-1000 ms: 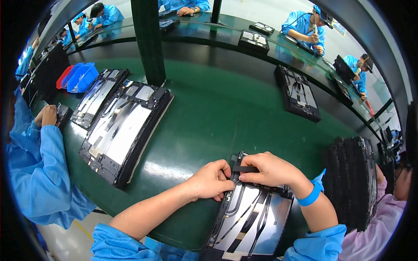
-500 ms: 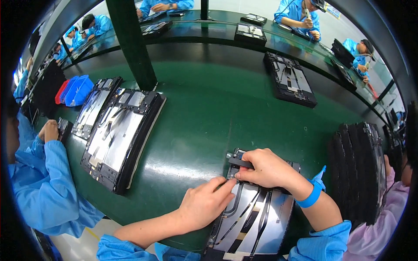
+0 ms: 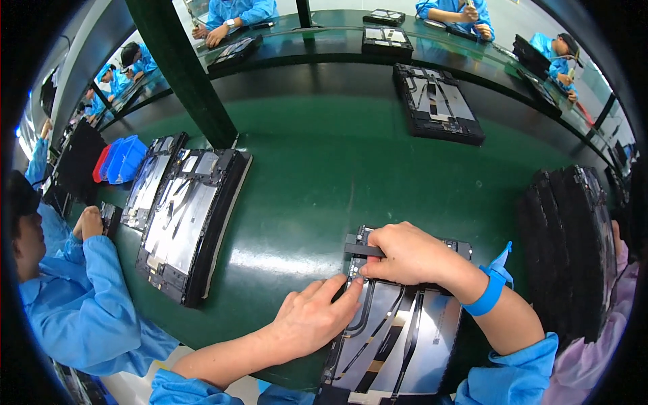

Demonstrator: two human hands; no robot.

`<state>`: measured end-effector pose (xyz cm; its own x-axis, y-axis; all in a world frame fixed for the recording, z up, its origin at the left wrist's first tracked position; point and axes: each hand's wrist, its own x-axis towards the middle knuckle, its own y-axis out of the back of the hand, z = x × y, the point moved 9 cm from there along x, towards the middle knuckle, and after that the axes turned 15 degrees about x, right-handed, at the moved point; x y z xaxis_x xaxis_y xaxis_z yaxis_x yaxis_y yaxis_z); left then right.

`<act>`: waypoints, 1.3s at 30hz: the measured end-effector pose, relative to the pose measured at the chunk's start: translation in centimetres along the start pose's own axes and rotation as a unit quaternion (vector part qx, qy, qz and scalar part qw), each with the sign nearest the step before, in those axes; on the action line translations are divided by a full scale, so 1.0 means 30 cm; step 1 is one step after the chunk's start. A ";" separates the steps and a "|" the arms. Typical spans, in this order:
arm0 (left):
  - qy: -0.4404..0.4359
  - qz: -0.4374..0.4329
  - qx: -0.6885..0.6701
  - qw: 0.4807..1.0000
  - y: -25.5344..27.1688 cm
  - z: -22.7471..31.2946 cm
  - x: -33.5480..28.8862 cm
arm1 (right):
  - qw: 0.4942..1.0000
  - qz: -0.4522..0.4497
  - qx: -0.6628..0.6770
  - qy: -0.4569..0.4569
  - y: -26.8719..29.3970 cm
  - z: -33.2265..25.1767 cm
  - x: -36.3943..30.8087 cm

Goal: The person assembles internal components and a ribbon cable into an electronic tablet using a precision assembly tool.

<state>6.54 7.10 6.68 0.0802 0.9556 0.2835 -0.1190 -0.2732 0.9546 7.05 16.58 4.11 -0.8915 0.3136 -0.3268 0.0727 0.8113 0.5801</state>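
An opened tablet-like device (image 3: 432, 337) lies in front of me, with a silver inner panel, black cables and a black frame. My right hand (image 3: 408, 255) is closed over its far left corner, pinching a flat black strip-like tool (image 3: 361, 250) that sticks out to the left. Something small and reddish shows by those fingertips. A blue wrist strap (image 3: 487, 295) circles my right wrist. My left hand (image 3: 314, 312) has its fingers bent together, thumb and forefinger at the device's upper left edge. Whether a small part sits between them is hidden.
Two similar opened devices (image 3: 185, 223) rest on the green table (image 3: 304, 182) at left, beside blue bins (image 3: 123, 160). Another device (image 3: 439, 104) lies far right. Black units (image 3: 563, 250) stand stacked at right. A dark green post (image 3: 192, 88) rises at the back. Co-workers sit around.
My view has shifted slightly. The black tool in my right hand has moved a little left and lies more level. My left hand stays at the device's edge.
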 end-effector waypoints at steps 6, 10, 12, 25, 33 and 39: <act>0.044 -0.049 -0.074 0.995 -0.021 0.001 -0.018 | 0.972 0.210 0.088 0.053 0.144 -0.026 -0.142; 0.247 -0.083 -0.399 0.879 -0.019 -0.072 -0.124 | 0.952 0.275 0.135 0.009 0.219 0.032 -0.390; 0.343 -0.093 -0.576 0.736 -0.047 -0.080 -0.276 | 0.941 0.263 0.187 -0.098 0.136 0.143 -0.528; 0.277 -0.300 -0.618 0.672 -0.024 0.144 -0.386 | 0.800 0.199 0.554 -0.117 -0.251 0.137 -0.768; 0.258 -0.082 -0.703 0.658 -0.041 -0.092 0.110 | 0.791 0.272 0.548 -0.014 0.233 0.242 -0.437; 0.316 0.118 -0.547 0.766 -0.146 -0.464 0.584 | 0.814 0.454 0.362 -0.008 0.668 0.388 -0.037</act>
<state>-5.31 26.58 6.20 -0.5259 0.8505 0.0049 -0.8420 -0.5214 0.1384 14.69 38.23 7.42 -0.3181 0.9478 -0.0219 0.9480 0.3182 -0.0020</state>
